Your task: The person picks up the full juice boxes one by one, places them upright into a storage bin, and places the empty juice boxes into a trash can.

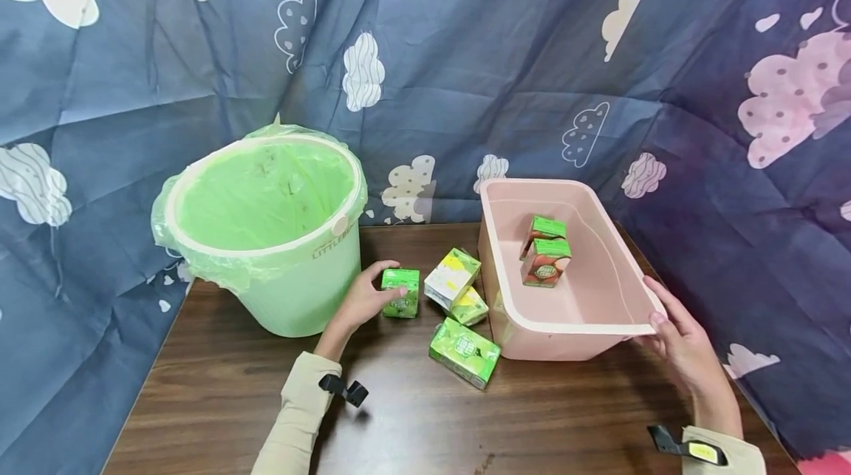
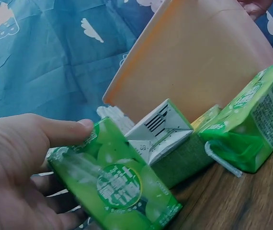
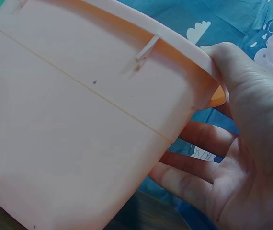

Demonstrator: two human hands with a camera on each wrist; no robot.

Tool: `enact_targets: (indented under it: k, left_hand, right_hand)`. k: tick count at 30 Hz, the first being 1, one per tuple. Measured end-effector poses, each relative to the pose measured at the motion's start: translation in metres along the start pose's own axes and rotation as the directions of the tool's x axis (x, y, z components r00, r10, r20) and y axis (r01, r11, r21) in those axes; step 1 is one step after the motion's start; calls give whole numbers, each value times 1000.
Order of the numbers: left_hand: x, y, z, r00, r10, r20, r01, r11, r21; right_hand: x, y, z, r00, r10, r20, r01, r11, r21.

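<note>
My left hand (image 1: 364, 299) grips a green juice box (image 1: 401, 293) between thumb and fingers, beside the green bin. In the left wrist view that juice box (image 2: 115, 179) shows its printed front, tilted. My right hand (image 1: 688, 357) holds the near right corner of the pink tub (image 1: 565, 342), thumb on the rim. The right wrist view has its fingers (image 3: 208, 136) against the tub's outer wall. Two red and green juice boxes (image 1: 547, 264) stand inside the tub. Left of it lie a white and yellow box (image 1: 452, 277), a yellow-green box (image 1: 469, 306) partly under it, and another green juice box (image 1: 465, 353).
A light green bin (image 1: 312, 298) lined with a thin green bag (image 1: 266, 198) stands at the left of the brown wooden table (image 1: 412, 423). Behind and along both sides hangs a dark blue cloth (image 1: 425, 39) with cloud prints.
</note>
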State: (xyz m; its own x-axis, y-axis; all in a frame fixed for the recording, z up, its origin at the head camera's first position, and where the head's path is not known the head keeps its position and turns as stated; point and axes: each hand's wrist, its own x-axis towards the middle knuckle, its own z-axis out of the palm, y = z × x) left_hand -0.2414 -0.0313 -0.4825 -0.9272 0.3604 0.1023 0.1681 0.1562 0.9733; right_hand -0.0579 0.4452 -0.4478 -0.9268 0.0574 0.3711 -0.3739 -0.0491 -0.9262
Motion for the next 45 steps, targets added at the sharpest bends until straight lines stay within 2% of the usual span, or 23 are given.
enact_targets:
  k: [6,18,20,27,33,40,45]
  left_hand:
    - [-2,-2,-1,999,-7,31,9,999,-54]
    - [1,-3,2,1000,1,6,-1,1000,29]
    - [-1,0,2,1000,-3,11,3,999,32]
    - [-15,31,-2,999,26,28,-26,999,27]
    - [-18,35,-4,999,34,13,-35,999,31]
    - [-21,47,-6,999,37,-7,-37,997,60]
    - [-9,33,-8,997,72,-32,-69,995,78]
  right_hand:
    - [-3,1,-2,1000,15,-3,-15,1000,18]
    - [-4,2,-3,1000,26,-12,-26,1000,11]
    - [-5,2,-3,1000,27,-10,-27,1000,16]
    - [-4,4,-3,1000,26,-6,-26,1000,6]
    - [-4,5,-1,1000,22,-1,-22,1000,16]
    - [-3,3,1,998,42,-41,-44,998,-38]
    - [-2,2,0,999,28,-35,-30,999,-34]
